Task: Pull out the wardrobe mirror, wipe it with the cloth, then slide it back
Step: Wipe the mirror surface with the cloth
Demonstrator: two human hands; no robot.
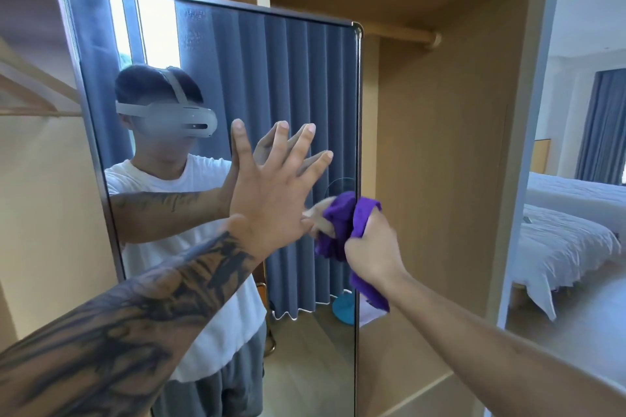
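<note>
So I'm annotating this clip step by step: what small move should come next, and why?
Probably sweep the cloth leftward across the mirror. The right hand grips it at the right edge, the left hand braces the glass with spread fingers, and smudges show near the top.

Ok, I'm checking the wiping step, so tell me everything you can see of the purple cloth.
The purple cloth looks like soft, fuzzy fabric, bunched up rather than folded flat. The right hand grips it in curled fingers, pressing its upper part against the right edge of the mirror, while a loose tail hangs below the wrist. Part of it shows reflected in the glass. The left hand lies flat on the mirror, apart from the cloth.
</note>
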